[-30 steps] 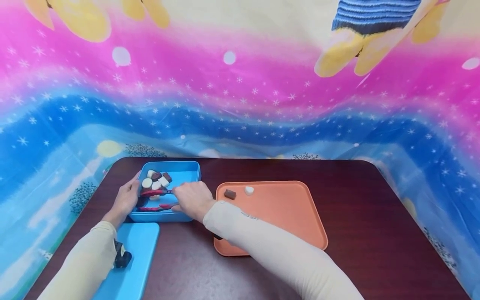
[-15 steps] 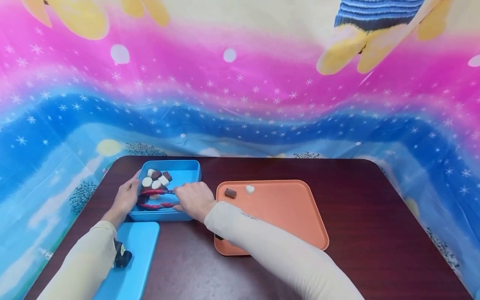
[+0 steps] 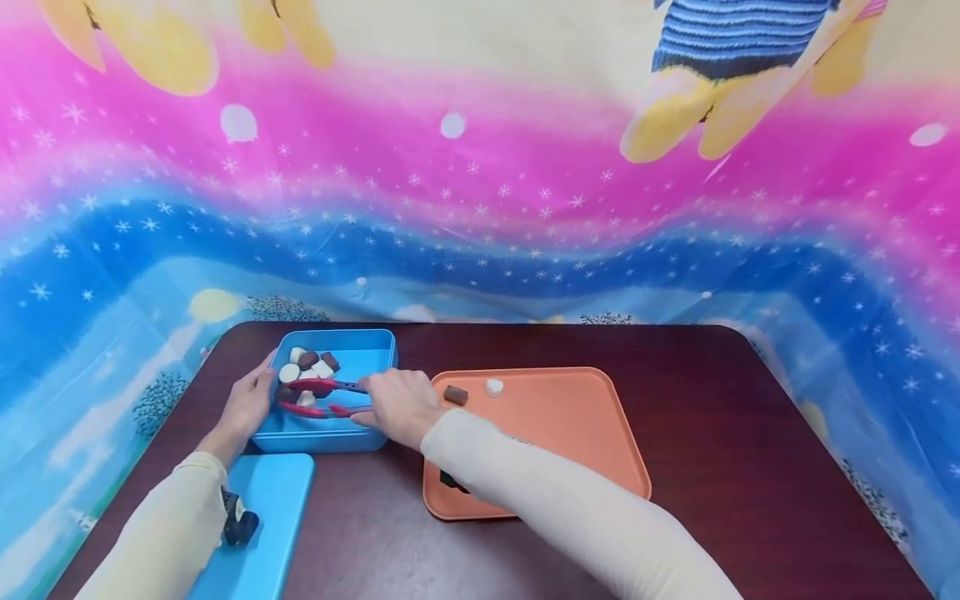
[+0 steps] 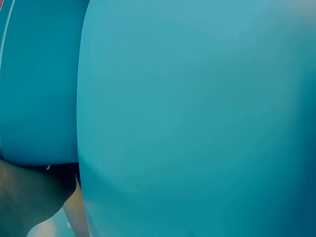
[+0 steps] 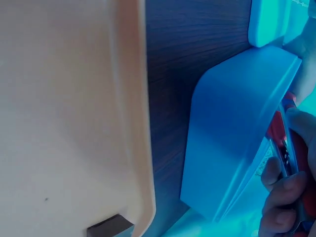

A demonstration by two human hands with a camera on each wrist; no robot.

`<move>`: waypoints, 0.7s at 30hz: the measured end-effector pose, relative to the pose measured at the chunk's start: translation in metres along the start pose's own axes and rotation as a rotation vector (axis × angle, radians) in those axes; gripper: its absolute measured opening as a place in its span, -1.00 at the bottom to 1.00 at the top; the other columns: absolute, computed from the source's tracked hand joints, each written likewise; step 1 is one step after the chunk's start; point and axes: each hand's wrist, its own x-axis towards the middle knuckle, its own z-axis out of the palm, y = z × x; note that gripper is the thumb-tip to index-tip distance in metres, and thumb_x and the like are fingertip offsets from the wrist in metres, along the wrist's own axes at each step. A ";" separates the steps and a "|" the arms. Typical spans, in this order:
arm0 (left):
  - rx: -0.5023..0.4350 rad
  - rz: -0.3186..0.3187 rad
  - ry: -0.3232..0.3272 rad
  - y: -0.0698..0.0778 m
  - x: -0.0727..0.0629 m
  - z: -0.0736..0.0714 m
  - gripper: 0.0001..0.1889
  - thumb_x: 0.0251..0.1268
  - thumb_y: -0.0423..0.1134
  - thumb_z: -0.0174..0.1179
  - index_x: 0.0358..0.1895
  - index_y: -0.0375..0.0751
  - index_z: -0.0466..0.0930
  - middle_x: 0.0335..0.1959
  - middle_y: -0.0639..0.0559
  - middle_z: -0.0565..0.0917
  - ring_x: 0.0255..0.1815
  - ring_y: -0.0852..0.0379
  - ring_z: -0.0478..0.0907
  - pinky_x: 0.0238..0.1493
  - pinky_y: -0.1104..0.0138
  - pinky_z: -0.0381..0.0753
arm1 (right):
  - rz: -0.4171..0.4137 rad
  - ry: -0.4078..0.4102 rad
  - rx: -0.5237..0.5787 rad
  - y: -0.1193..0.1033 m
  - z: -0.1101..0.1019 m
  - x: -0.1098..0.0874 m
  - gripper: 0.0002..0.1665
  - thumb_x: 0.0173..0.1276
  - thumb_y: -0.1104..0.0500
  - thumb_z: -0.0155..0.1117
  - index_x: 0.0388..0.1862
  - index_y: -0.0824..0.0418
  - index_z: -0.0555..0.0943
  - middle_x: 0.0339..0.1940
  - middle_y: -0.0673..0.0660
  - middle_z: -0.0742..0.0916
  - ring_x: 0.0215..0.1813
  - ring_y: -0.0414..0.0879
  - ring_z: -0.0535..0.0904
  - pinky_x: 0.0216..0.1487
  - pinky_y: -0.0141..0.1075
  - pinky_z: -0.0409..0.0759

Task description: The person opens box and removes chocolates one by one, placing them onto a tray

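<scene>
My right hand (image 3: 401, 406) holds a pair of tongs (image 3: 315, 385) with red tips and dark handles. The tongs reach down into a blue box (image 3: 363, 442), their arms spread around a white piece (image 3: 306, 398). Brown and white chocolate-like pieces (image 3: 290, 373) are gathered at the box's left end. At that end, my left hand (image 3: 247, 407) grips the side wall. In the right wrist view, the right hand (image 5: 289, 197) wraps the tongs' handle, with the box wall (image 5: 227, 128) beyond. Blue plastic fills most of the left wrist view.
To the right lies an orange tray (image 3: 555, 450) bearing a brown block (image 3: 455, 395) and a white piece (image 3: 493, 387). A flat blue lid (image 3: 270, 517) sits in front of the box, partly under my left forearm. A patterned cloth hangs behind the dark table (image 3: 720, 433).
My right hand has shifted slightly to the right with the tongs, whose tips have drawn away from the box's left wall. My left hand stays at the box's side.
</scene>
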 end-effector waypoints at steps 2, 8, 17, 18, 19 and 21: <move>0.005 0.008 0.006 -0.001 0.000 -0.001 -0.39 0.70 0.09 -0.56 0.65 -0.03 -0.28 0.66 -0.31 -0.17 0.65 -0.44 -0.25 0.56 -0.38 -0.14 | 0.008 0.004 0.020 0.002 -0.001 -0.002 -0.45 0.32 -0.33 0.34 0.20 -0.15 0.68 -0.35 -0.13 0.74 -0.43 -0.26 0.54 -0.58 -0.47 0.47; 0.007 -0.007 -0.002 -0.005 -0.001 0.000 -0.38 0.69 0.12 -0.58 0.65 -0.01 -0.31 0.67 -0.29 -0.20 0.65 -0.45 -0.27 0.54 -0.41 -0.15 | 0.016 -0.003 0.096 0.009 -0.004 -0.013 -0.45 0.33 -0.30 0.34 0.23 -0.14 0.66 -0.50 -0.11 0.66 -0.47 -0.24 0.51 -0.62 -0.45 0.46; 0.006 0.025 0.007 -0.003 0.000 0.003 -0.40 0.70 0.07 -0.55 0.65 -0.04 -0.27 0.67 -0.26 -0.18 0.66 -0.42 -0.26 0.58 -0.35 -0.14 | 0.037 0.023 0.160 0.021 -0.007 -0.024 -0.42 0.31 -0.30 0.37 0.25 -0.14 0.66 -0.40 -0.12 0.70 -0.46 -0.25 0.49 -0.66 -0.43 0.44; 0.008 0.030 0.007 -0.003 0.001 0.002 -0.40 0.71 0.07 -0.55 0.65 -0.04 -0.27 0.67 -0.26 -0.18 0.66 -0.42 -0.26 0.58 -0.35 -0.14 | 0.036 0.027 0.166 0.022 -0.008 -0.025 -0.42 0.31 -0.30 0.38 0.25 -0.14 0.66 -0.41 -0.13 0.69 -0.48 -0.25 0.49 -0.67 -0.43 0.43; 0.009 0.031 0.005 -0.002 0.001 0.002 -0.40 0.71 0.07 -0.55 0.65 -0.04 -0.28 0.67 -0.26 -0.19 0.66 -0.42 -0.26 0.58 -0.36 -0.13 | 0.031 0.034 0.164 0.024 -0.009 -0.027 -0.41 0.31 -0.30 0.37 0.25 -0.14 0.66 -0.44 -0.13 0.67 -0.51 -0.24 0.48 -0.70 -0.43 0.41; 0.012 0.030 0.003 -0.001 0.002 0.001 -0.39 0.70 0.08 -0.55 0.65 -0.04 -0.29 0.67 -0.27 -0.19 0.66 -0.43 -0.26 0.57 -0.37 -0.13 | 0.021 0.045 0.169 0.027 -0.010 -0.029 -0.40 0.31 -0.29 0.38 0.27 -0.14 0.66 -0.48 -0.14 0.66 -0.56 -0.24 0.46 -0.73 -0.43 0.38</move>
